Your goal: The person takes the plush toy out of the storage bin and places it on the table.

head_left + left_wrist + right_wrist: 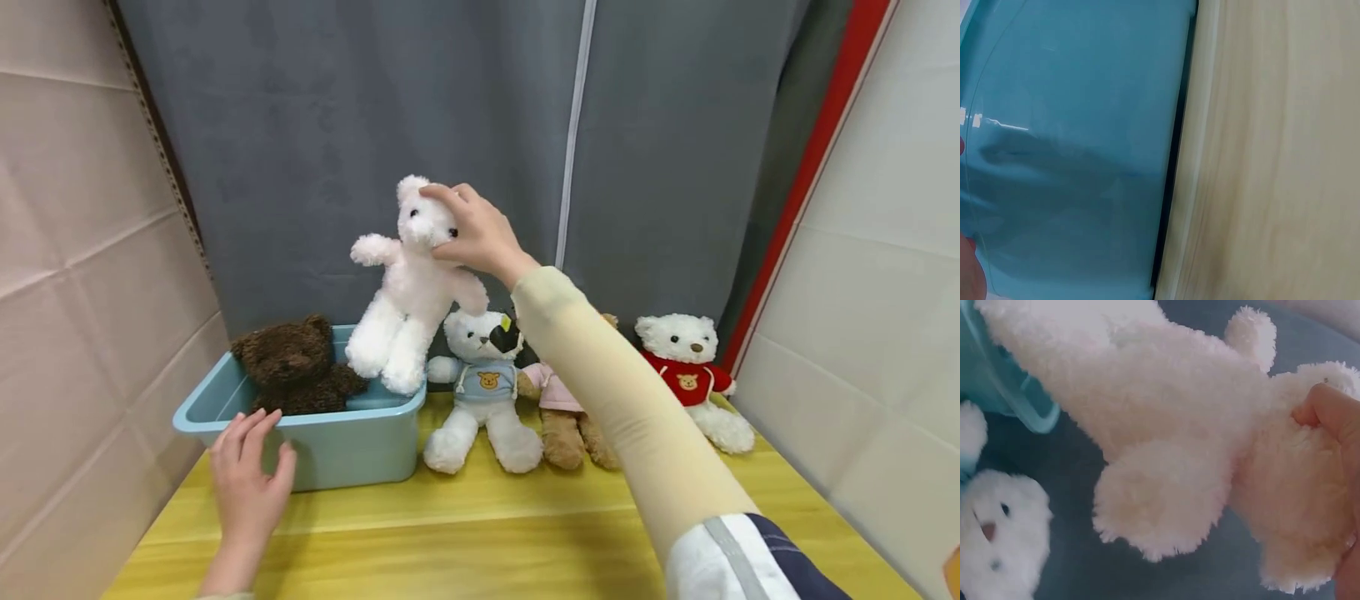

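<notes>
My right hand [480, 232] grips a plain white teddy bear [417, 287] by its head, thumb under the chin side and fingers over the top. The bear hangs upright at the right end of a light blue plastic bin [352, 454], its feet overlapping the bin's opening. In the right wrist view, the bear's fluffy body [1172, 400] fills the middle, with my thumb pressed into its head. My left hand [251, 475] rests at the bin's front rim, fingers extended. Inside the bin sits a dark brown teddy bear [288, 367].
Right of the bin sit a white bear in a blue top [486, 383], a tan bear in pink [562, 417] partly hidden by my right sleeve, and a white bear in red [684, 379]. A grey curtain [322, 150] hangs behind the wooden table [465, 542].
</notes>
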Demonstrator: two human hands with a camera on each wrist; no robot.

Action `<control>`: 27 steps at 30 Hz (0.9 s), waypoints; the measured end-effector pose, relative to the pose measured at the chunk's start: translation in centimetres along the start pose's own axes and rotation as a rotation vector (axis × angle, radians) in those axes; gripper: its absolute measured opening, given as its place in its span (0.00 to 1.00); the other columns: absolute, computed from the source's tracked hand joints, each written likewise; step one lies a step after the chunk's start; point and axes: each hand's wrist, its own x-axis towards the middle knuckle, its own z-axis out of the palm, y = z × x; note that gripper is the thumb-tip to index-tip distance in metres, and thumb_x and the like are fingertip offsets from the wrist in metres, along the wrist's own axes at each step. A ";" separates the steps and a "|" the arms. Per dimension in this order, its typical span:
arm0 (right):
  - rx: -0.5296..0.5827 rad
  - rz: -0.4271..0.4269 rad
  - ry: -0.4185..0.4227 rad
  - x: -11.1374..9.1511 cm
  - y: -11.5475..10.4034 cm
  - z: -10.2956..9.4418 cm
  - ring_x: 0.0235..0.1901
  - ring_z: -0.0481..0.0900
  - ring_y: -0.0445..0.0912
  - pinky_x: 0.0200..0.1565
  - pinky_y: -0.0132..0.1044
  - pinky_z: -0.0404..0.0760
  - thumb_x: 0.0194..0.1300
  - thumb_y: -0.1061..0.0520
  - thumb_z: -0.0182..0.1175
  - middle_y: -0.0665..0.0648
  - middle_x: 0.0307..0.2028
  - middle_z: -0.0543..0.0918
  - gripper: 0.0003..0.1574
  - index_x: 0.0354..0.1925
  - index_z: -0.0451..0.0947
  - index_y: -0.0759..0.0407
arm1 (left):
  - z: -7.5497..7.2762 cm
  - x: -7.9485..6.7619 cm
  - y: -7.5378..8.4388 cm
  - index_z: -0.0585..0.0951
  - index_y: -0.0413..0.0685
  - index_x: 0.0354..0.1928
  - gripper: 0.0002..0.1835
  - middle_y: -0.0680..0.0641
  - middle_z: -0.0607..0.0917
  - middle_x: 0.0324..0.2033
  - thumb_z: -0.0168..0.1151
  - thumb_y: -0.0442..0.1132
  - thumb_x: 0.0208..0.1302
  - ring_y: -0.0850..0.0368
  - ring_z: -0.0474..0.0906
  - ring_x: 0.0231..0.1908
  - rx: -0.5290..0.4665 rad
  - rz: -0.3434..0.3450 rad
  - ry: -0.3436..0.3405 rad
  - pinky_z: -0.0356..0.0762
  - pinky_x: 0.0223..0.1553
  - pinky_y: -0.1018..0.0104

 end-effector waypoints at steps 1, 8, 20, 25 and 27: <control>0.004 -0.012 0.013 -0.2 0.1 -0.9 0.44 0.72 0.46 0.41 0.42 0.73 0.48 0.49 0.69 0.50 0.56 0.70 0.53 0.70 0.60 0.34 | 0.0 0.0 -0.1 0.80 0.36 0.50 0.23 0.32 0.78 0.50 0.54 0.38 0.52 0.28 0.67 0.55 0.003 -0.002 -0.001 0.57 0.64 0.48; -0.018 -0.194 0.046 -3.6 0.7 -4.8 0.43 0.74 0.47 0.41 0.43 0.75 0.45 0.54 0.71 0.52 0.56 0.72 0.51 0.68 0.65 0.38 | 0.0 0.1 -0.8 0.80 0.36 0.50 0.22 0.31 0.77 0.50 0.54 0.38 0.52 0.28 0.67 0.55 0.019 -0.004 0.012 0.57 0.64 0.47; 0.014 -0.412 -0.122 -15.1 0.8 -1.7 0.45 0.74 0.45 0.40 0.39 0.77 0.38 0.56 0.74 0.52 0.55 0.74 0.52 0.65 0.69 0.44 | 0.9 0.5 -1.3 0.82 0.37 0.49 0.22 0.32 0.79 0.49 0.55 0.38 0.51 0.29 0.68 0.55 0.009 0.008 0.054 0.58 0.63 0.47; -0.021 -0.400 -0.155 -18.3 1.1 0.9 0.48 0.74 0.46 0.40 0.42 0.78 0.38 0.52 0.75 0.52 0.56 0.73 0.53 0.65 0.68 0.41 | 1.2 0.7 -1.0 0.81 0.37 0.49 0.22 0.32 0.78 0.49 0.55 0.37 0.51 0.29 0.68 0.55 -0.001 0.012 0.047 0.58 0.63 0.46; -0.051 -0.398 -0.156 -19.4 1.5 2.3 0.50 0.74 0.48 0.41 0.44 0.78 0.38 0.50 0.76 0.53 0.58 0.73 0.53 0.65 0.68 0.41 | 1.2 0.7 -0.9 0.81 0.37 0.50 0.22 0.31 0.78 0.49 0.56 0.36 0.51 0.29 0.67 0.56 -0.007 0.009 0.047 0.58 0.63 0.46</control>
